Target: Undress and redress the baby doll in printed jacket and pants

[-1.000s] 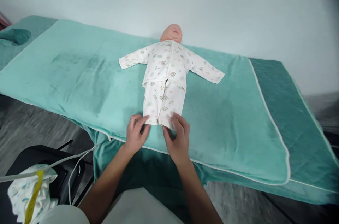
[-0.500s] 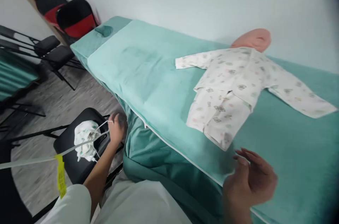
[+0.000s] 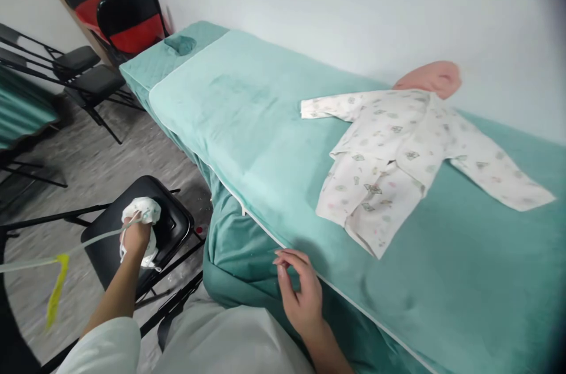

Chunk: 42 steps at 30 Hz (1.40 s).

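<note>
I see the right hand (image 3: pixel 301 288) nearest, holding nothing, fingers curled with a narrow gap to the thumb, near the edge of a green-covered bed (image 3: pixel 247 114). The left hand (image 3: pixel 136 238) is on a crumpled white printed cloth (image 3: pixel 148 209) atop a black chair (image 3: pixel 172 226); I cannot tell whether it grips. Farther, a doll (image 3: pixel 389 147) in white patterned clothes lies on the bed, arms outspread, head by the wall (image 3: pixel 375 14).
</note>
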Each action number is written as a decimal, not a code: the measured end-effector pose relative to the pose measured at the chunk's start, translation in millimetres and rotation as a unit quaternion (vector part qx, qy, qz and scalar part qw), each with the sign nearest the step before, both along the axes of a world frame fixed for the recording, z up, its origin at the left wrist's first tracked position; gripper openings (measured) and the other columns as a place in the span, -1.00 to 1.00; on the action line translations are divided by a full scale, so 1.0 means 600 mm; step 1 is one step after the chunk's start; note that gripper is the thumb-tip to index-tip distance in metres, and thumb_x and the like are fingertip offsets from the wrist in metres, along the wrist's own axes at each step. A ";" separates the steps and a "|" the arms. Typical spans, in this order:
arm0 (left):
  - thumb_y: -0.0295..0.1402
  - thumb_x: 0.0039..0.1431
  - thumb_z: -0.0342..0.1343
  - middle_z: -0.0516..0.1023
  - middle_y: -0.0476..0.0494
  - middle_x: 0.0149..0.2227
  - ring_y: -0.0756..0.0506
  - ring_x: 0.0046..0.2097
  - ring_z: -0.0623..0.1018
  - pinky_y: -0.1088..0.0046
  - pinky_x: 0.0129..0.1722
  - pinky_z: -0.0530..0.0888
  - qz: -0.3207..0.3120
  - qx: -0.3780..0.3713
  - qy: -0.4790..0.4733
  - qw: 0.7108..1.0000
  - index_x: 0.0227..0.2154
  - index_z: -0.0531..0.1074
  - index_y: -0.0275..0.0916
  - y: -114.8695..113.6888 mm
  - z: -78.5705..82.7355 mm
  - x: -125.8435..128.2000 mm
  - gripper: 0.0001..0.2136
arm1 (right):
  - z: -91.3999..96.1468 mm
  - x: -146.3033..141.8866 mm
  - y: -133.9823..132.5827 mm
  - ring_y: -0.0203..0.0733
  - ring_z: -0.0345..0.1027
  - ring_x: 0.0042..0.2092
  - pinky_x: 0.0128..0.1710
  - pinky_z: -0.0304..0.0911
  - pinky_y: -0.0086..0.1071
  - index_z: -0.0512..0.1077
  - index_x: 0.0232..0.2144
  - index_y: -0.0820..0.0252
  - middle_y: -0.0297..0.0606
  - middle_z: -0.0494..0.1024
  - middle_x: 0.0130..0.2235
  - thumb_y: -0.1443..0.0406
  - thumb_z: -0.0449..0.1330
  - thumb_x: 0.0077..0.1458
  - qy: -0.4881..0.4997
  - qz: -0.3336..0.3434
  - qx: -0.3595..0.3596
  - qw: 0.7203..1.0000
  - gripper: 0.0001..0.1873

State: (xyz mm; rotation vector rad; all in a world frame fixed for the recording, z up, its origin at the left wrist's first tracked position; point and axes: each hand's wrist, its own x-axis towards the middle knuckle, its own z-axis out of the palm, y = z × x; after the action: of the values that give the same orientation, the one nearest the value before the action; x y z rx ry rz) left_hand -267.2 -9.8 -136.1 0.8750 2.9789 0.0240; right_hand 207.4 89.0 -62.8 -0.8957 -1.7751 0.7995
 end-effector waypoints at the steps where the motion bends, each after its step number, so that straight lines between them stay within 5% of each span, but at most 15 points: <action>1: -0.20 0.25 0.04 0.51 -0.46 0.07 -0.40 0.05 0.54 0.10 -0.05 0.48 -0.014 0.001 0.013 1.000 0.14 0.43 -0.33 0.005 -0.005 0.006 -0.53 | -0.006 -0.004 -0.001 -0.15 0.56 -0.16 -0.15 0.56 -0.26 0.44 0.08 0.09 -0.20 0.60 -0.19 0.48 0.14 0.27 0.006 0.009 -0.015 1.000 -0.62; 4: -0.30 0.15 0.05 0.52 -0.48 0.04 -0.40 0.06 0.52 0.10 0.01 0.48 -0.159 0.051 0.020 0.986 0.06 0.46 -0.37 0.038 -0.020 0.060 -0.56 | -0.037 -0.020 0.007 -0.20 0.55 -0.21 -0.17 0.54 -0.30 0.46 0.04 0.07 -0.21 0.58 -0.18 0.40 0.13 0.32 0.041 0.017 -0.097 0.994 -0.71; 6: -0.35 0.05 0.09 0.56 -0.41 -0.11 -0.36 -0.04 0.55 0.10 -0.03 0.52 -0.281 0.146 -0.020 0.948 -0.08 0.50 -0.34 0.075 -0.028 0.128 -0.64 | -0.061 -0.039 0.022 -0.18 0.57 -0.14 -0.12 0.54 -0.29 0.44 0.06 0.07 -0.18 0.59 -0.10 0.31 0.16 0.34 0.074 0.023 -0.178 0.981 -0.74; 9: -0.27 0.06 0.15 0.56 -0.27 -0.13 -0.27 -0.11 0.57 0.16 -0.10 0.56 -0.406 0.252 -0.063 0.876 -0.08 0.49 -0.23 0.139 -0.017 0.257 -0.65 | -0.076 -0.067 0.056 -0.02 0.40 0.27 0.18 0.45 -0.13 0.28 0.30 0.02 -0.05 0.41 0.30 0.17 0.30 0.24 0.133 0.059 -0.271 0.952 -0.38; 12: -0.14 0.16 0.16 0.52 -0.23 -0.09 -0.23 -0.09 0.56 0.18 -0.12 0.56 -0.471 0.388 -0.095 0.786 0.01 0.40 -0.19 0.206 0.036 0.381 -0.60 | -0.053 -0.079 0.096 0.07 0.15 0.44 0.38 0.23 0.02 0.16 0.42 -0.03 -0.13 0.18 0.47 0.11 0.42 0.09 0.200 0.112 -0.298 0.927 -0.08; 15: -0.03 0.21 0.14 0.48 -0.20 -0.13 -0.18 -0.13 0.54 0.23 -0.16 0.54 -0.481 0.497 -0.194 0.695 0.02 0.38 -0.20 0.267 0.114 0.472 -0.56 | -0.011 -0.077 0.133 0.12 0.40 0.28 0.35 0.27 0.05 0.50 0.16 0.03 -0.17 0.55 0.22 0.02 0.47 -0.04 0.258 0.098 -0.333 0.902 -0.28; 19: 0.02 0.30 0.08 0.43 -0.31 0.03 -0.26 0.07 0.48 0.11 0.06 0.47 -0.517 0.486 -0.145 0.690 0.17 0.32 -0.23 0.324 0.192 0.541 -0.47 | 0.049 -0.070 0.170 0.09 0.59 0.01 0.17 0.46 -0.03 0.61 -0.16 0.10 -0.22 0.72 -0.10 0.05 0.52 -0.24 0.408 -0.018 -0.355 0.841 -0.45; 24: -0.11 0.34 0.10 0.29 -0.43 0.27 -0.33 0.35 0.29 0.00 0.33 0.28 -0.569 0.478 -0.112 0.660 0.43 0.03 -0.22 0.336 0.210 0.586 -0.31 | 0.105 -0.045 0.199 0.00 0.62 -0.09 -0.01 0.55 -0.16 0.56 -0.16 0.10 -0.29 0.73 -0.17 0.25 0.49 -0.31 0.510 -0.105 -0.311 0.795 -0.46; 29: -0.33 0.36 0.12 0.24 -0.43 0.37 -0.29 0.44 0.21 -0.01 0.40 0.26 -0.646 0.446 -0.127 0.606 0.47 -0.02 -0.17 0.304 0.187 0.594 -0.30 | 0.117 0.024 0.217 0.11 0.58 0.06 0.10 0.51 0.00 0.56 -0.12 0.13 -0.21 0.72 -0.11 0.11 0.39 -0.15 0.528 -0.123 -0.298 0.786 -0.51; 36: -0.38 0.41 0.06 0.33 -0.38 0.33 -0.22 0.39 0.33 0.01 0.32 0.42 -0.611 0.403 -0.199 0.651 0.37 0.14 -0.12 0.310 0.128 0.570 -0.48 | 0.121 0.150 0.231 0.01 0.49 0.19 0.20 0.44 -0.02 0.57 -0.14 -0.04 -0.27 0.70 -0.04 -0.01 0.26 0.09 0.485 -0.149 -0.207 0.836 -0.65; 42: -0.33 0.43 0.05 0.44 -0.32 0.27 -0.20 0.32 0.43 0.03 0.30 0.44 -0.587 0.378 -0.245 0.673 0.27 0.29 -0.14 0.371 0.107 0.541 -0.60 | 0.127 0.324 0.225 0.05 0.57 0.04 0.01 0.51 -0.04 0.56 -0.14 0.03 -0.16 0.65 -0.01 0.08 0.27 0.05 0.378 -0.304 -0.129 0.865 -0.67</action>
State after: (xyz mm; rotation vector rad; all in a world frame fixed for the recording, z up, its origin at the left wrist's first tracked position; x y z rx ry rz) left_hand 57.4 212.8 -71.9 2.1823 1.3599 1.2258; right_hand 401.7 224.2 13.1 -1.0442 -0.6460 0.8121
